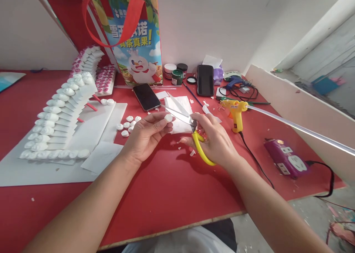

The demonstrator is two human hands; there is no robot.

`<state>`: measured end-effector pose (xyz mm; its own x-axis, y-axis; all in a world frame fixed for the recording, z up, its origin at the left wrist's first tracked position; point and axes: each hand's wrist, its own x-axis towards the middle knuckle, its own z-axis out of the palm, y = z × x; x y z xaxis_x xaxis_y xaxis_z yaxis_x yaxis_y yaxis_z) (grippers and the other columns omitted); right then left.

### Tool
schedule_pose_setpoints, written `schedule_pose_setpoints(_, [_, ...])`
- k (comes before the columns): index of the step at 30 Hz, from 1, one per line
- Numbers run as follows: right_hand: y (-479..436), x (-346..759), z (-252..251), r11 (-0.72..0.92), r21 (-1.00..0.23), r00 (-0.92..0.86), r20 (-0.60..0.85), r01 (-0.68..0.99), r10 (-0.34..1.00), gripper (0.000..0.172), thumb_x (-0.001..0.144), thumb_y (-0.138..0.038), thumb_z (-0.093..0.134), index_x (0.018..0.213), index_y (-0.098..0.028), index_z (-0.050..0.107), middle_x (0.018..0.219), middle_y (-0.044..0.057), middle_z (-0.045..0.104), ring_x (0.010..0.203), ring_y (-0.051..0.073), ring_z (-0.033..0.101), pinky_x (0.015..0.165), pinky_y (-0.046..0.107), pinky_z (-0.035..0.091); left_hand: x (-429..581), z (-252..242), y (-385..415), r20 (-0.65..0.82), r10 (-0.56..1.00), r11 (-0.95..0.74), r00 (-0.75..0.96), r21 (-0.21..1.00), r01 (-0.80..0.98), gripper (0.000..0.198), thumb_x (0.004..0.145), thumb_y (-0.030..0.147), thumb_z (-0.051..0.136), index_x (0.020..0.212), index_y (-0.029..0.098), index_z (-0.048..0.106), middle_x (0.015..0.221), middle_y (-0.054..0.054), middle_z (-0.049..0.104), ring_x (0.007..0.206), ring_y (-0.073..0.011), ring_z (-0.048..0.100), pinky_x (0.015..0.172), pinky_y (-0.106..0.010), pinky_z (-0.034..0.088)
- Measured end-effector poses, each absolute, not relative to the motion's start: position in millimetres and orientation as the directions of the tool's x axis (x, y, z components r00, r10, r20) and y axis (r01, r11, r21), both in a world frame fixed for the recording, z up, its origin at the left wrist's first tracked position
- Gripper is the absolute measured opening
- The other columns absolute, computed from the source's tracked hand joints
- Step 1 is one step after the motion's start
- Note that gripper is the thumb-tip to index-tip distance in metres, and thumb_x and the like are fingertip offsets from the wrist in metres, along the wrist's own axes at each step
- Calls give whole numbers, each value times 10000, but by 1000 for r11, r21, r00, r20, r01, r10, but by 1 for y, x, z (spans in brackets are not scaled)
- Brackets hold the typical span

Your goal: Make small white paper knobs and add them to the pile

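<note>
The step in hand looks like trimming: a small white piece [168, 118] sits up in the air over the desk [166, 201], with the parted blades of the yellow-handled scissors [205, 155] right by it. From this angle I can't say whether the nearer blade touches the piece or only passes in front of it. The next move, as I judge it, calls for a steady pinch and a careful line-up of the blades, keeping the thumb clear of the edge (the piece is hardly bigger than the thumb tip). White scraps [192, 153] lie below, near the paper [181, 128], which fits with cutting.

The left hand [148, 131] comes in from the lower left, its thumb and index finger pinching the white piece at their tips and the other fingers curled in underneath. The right hand [215, 138] reaches in from the lower right, its fingers closed around the scissors, index finger up close to the pivot and thumb sticking out past the handle. Both wrists are held above the desk, between a cluster of white swirls [127, 125] on the left and a yellow glue gun [235, 116] on the right.
</note>
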<state>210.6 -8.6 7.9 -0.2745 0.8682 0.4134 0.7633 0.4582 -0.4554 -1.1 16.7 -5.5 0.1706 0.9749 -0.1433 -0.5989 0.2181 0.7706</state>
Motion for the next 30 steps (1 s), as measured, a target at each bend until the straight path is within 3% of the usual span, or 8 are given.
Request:
schedule_pose_setpoints(3, [-9,210,6,514,-394,-327,451,762,831,646,899,-732,578,1181,-156,653,918,89,592,782,209,561,729,320,485,-1,-7,16,-142,973,224,181,773,-594,220,615,164,957,772,151,803,720,-14,758,704,-110,717,729,-205,618])
schedule_pose_setpoints(7, [-9,209,3,535,-343,-365,451,772,815,653,892,-732,588,1195,-157,653,920,93,593,780,216,557,711,326,478,-1,-8,15,-152,971,233,187,783,-577,253,588,167,967,792,139,819,770,-35,782,708,-122,721,721,-209,622])
schedule_pose_setpoints(30, [-13,211,4,508,-282,-384,394,814,835,563,930,-680,580,1170,-177,664,902,85,654,711,192,569,638,304,402,-5,-9,15,-137,971,222,194,813,-538,169,623,172,938,731,159,809,729,-35,759,692,-136,696,732,-263,604])
